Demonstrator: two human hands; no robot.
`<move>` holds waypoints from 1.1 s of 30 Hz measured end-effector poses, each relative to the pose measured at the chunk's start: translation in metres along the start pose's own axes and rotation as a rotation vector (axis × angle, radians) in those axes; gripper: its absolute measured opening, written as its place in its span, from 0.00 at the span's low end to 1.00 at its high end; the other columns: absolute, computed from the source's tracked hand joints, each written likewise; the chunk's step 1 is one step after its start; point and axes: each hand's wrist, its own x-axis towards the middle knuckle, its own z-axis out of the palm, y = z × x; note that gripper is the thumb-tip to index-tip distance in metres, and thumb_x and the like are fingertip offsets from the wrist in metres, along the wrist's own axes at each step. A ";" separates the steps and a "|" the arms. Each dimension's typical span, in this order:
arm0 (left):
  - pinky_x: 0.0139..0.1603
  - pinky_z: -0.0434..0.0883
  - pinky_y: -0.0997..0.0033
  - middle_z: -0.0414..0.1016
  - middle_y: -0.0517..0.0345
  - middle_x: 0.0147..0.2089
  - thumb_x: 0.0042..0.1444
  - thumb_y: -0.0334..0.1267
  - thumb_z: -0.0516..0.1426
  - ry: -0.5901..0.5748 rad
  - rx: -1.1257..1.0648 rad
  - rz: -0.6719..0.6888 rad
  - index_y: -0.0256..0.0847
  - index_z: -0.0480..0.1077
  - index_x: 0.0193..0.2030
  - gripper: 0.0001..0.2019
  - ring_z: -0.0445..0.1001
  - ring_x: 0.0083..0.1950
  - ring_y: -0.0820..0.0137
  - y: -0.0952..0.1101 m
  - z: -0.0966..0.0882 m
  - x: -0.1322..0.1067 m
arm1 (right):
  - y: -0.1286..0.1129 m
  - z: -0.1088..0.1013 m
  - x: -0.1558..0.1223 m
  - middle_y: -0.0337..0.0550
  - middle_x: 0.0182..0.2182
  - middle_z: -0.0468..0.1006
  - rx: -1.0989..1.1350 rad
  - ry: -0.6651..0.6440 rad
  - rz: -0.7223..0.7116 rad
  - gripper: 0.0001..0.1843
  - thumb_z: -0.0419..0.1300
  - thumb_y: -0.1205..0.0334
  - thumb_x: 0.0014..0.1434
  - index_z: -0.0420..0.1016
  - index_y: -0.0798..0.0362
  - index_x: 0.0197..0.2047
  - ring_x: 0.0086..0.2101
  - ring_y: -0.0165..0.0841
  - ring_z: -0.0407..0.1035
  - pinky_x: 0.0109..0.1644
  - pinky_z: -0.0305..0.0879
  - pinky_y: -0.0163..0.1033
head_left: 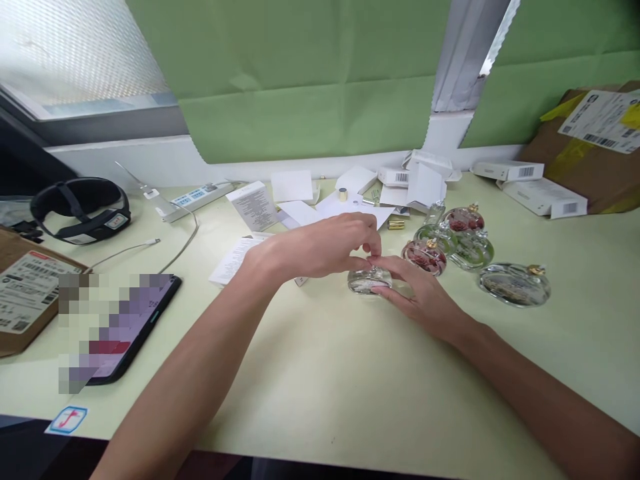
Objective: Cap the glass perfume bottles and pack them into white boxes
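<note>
The right hand (425, 293) is clamped on a clear, rounded glass bottle (359, 283), thumb on the near side. The left hand (337, 241) curls over the bottle's top; its grip there cannot be determined. The bottle is well inside the front edge of the pale yellow-green surface (310, 380).

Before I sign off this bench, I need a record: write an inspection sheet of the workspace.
Surface: pale table, marked label at front left
Job's things: glass bottle between the hands; similar bottles to its right
Clutter: white boxes, papers, phone, headset
Hands: left hand fingers at bottle's top, grip hidden; right hand holds its side
Cables: power strip; white cable with loose end
Surroundings: green curtains, window, cartons both sides
</note>
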 end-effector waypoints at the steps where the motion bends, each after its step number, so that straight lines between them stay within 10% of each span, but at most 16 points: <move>1: 0.44 0.63 0.71 0.71 0.56 0.49 0.65 0.38 0.54 -0.003 0.013 -0.006 0.43 0.74 0.48 0.09 0.71 0.50 0.67 -0.001 -0.001 -0.001 | 0.000 0.000 0.000 0.37 0.60 0.72 0.000 -0.002 -0.005 0.21 0.54 0.58 0.70 0.62 0.38 0.64 0.57 0.34 0.69 0.59 0.69 0.43; 33: 0.38 0.64 0.62 0.75 0.53 0.32 0.62 0.37 0.52 -0.110 0.211 -0.262 0.45 0.75 0.41 0.10 0.74 0.34 0.62 0.034 -0.001 -0.020 | 0.000 0.011 -0.006 0.39 0.56 0.78 0.037 0.084 0.075 0.19 0.56 0.57 0.68 0.70 0.42 0.62 0.51 0.37 0.74 0.55 0.70 0.42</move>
